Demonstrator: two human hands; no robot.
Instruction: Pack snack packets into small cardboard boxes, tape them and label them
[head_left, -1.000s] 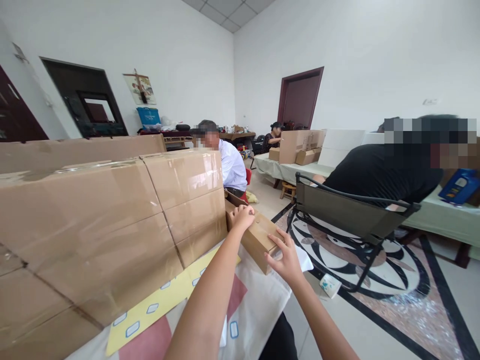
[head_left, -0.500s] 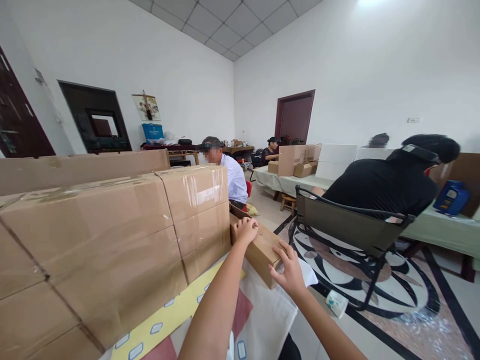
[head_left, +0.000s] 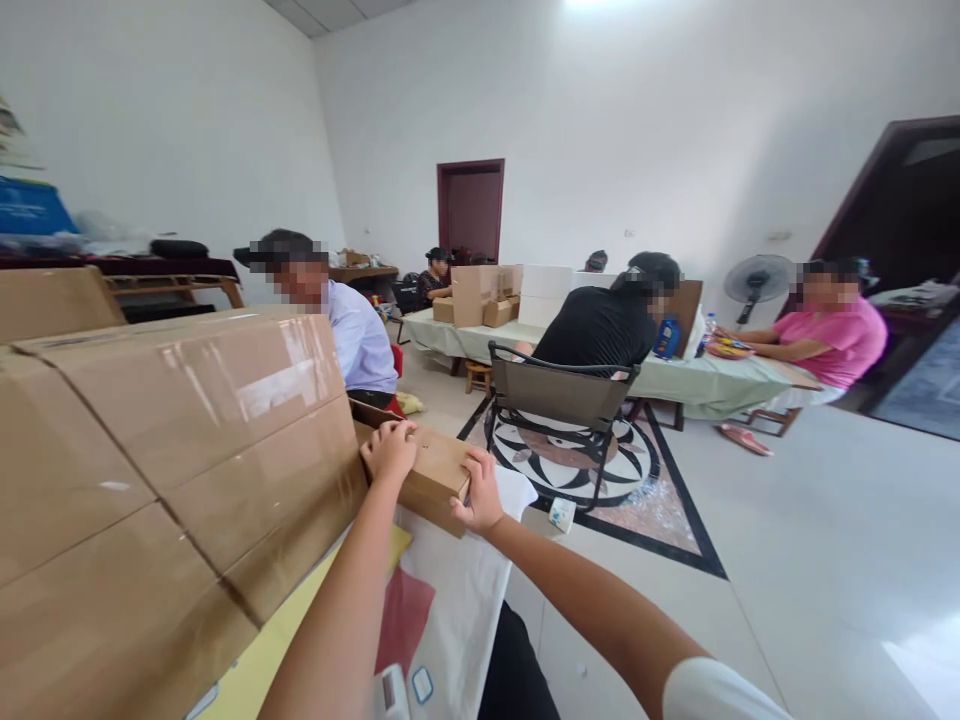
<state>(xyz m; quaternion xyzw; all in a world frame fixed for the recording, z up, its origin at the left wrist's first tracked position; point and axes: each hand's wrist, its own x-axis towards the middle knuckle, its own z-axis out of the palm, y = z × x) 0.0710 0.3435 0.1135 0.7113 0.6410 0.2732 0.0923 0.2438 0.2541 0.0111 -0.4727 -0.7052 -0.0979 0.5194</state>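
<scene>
A small brown cardboard box (head_left: 437, 458) lies on the cloth-covered table (head_left: 454, 590), beside a stack of larger taped cartons (head_left: 247, 430). Curled over the box's left part is my left hand (head_left: 390, 452), its fingers bent on the top. My right hand (head_left: 480, 490) grips the near right end, fingers on the top edge and thumb lower down at the corner. Behind the box, a cardboard flap shows in part. A red patch (head_left: 405, 610) and a yellow strip (head_left: 300, 620) of the cover lie under my forearms, near a small white device (head_left: 391, 692).
A person in a light shirt (head_left: 364, 335) sits beyond the cartons. Another in black sits on a folding chair (head_left: 559, 395) at a long green-covered table (head_left: 694, 385). A person in pink (head_left: 832, 335) sits farther right. A paper cup (head_left: 562, 515) lies on the floor.
My view has swung to the right, bringing the person in pink and a standing fan into sight. Both hands keep their hold on the small box.
</scene>
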